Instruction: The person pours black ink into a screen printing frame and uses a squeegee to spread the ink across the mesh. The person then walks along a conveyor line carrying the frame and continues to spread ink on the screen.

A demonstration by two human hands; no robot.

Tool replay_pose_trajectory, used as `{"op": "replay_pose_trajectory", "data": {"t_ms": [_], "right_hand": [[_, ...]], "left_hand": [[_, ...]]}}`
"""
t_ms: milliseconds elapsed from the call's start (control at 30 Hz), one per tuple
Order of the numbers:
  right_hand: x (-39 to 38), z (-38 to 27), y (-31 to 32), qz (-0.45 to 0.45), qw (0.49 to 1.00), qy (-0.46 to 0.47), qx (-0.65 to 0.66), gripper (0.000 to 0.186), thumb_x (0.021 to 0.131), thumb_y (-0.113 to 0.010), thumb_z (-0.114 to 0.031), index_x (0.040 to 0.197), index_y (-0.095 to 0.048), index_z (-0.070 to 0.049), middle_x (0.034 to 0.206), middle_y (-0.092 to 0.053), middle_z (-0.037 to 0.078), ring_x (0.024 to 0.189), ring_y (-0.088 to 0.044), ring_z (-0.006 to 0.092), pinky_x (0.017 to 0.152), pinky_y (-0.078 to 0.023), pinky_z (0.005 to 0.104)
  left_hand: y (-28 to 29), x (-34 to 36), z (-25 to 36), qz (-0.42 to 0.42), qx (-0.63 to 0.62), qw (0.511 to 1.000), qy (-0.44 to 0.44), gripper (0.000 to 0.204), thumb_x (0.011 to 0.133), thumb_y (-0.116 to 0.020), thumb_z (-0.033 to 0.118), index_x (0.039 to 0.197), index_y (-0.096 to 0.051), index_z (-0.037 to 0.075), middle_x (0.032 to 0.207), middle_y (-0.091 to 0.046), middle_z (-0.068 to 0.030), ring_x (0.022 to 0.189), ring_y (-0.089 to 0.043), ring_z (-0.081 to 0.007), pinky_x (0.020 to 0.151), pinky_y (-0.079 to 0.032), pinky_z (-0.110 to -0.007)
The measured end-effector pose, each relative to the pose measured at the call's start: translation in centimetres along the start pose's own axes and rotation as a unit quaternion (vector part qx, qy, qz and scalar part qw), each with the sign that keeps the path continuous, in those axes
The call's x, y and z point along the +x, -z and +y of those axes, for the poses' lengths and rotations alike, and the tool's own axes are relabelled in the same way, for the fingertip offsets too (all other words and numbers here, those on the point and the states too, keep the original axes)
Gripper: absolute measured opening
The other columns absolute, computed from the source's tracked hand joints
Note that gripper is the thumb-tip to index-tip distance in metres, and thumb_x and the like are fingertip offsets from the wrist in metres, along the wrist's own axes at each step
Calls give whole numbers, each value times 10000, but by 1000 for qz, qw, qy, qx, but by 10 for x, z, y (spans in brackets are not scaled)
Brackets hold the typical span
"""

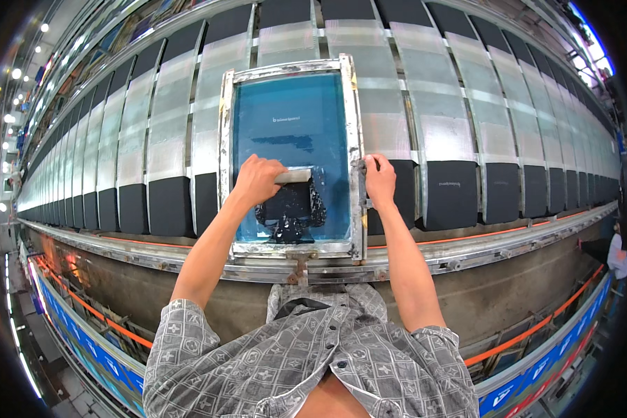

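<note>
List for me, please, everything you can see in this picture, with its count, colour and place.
printing screen: one, blue mesh in a silvery metal frame, centre, lying on the long table.
squeegee: one, pale handle, on the mesh's lower half.
ink: one black pool, on the mesh below the squeegee.
black fabric panels: many, in a row along the table's near side, both ways from the screen.
long table: one, grey metal, curving across the picture.
orange rail: one, below the table.
patterned grey shirt: one, lower edge.
left hand: one, gripping the squeegee.
right hand: one, holding the frame's right side.
</note>
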State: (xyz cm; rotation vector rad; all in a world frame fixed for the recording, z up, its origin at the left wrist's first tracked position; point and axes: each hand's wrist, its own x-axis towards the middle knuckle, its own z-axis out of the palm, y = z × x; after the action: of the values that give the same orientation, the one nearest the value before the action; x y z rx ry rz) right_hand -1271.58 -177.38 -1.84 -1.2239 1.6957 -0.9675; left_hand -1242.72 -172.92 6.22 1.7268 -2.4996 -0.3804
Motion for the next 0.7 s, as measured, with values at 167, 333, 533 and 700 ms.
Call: {"op": "replay_pose_trajectory", "data": {"t_ms": [167, 333, 533, 700], "right_hand": [[2, 14, 6, -21, 998, -57, 23, 274, 941, -603, -276, 998, -686, -21, 837, -691, 117, 777, -644, 212, 743, -487, 345], [2, 19, 4, -27, 997, -59, 32, 269, 942, -595, -266, 1005, -687, -22, 856, -696, 123, 791, -645, 219, 756, -486, 344], [5, 17, 7, -18, 998, -56, 19, 280, 940, -590, -277, 1020, -691, -28, 879, -701, 128, 825, -658, 233, 776, -486, 353], [8, 19, 5, -26, 998, -47, 23, 277, 937, -584, -279, 1004, -698, -36, 911, -702, 137, 852, -660, 237, 795, -485, 356]], "left_hand": [[-10, -6, 4, 10, -15, 1000, -16, 370, 615, -756, 61, 981, -742, 117, 968, -724, -36, 848, -660, -259, 767, -449, -391], [-23, -56, 31, 22, -14, 999, -21, 347, 604, -749, 52, 943, -740, 128, 931, -713, -23, 774, -649, -244, 745, -451, -389], [-21, -85, 48, -51, -24, 998, -28, 413, 576, -792, 86, 981, -746, 155, 974, -725, -16, 794, -651, -229, 761, -456, -366], [5, -23, 17, -19, -12, 1000, -8, 333, 627, -784, 109, 952, -749, 169, 962, -721, -13, 876, -648, -246, 789, -456, -393]]}}
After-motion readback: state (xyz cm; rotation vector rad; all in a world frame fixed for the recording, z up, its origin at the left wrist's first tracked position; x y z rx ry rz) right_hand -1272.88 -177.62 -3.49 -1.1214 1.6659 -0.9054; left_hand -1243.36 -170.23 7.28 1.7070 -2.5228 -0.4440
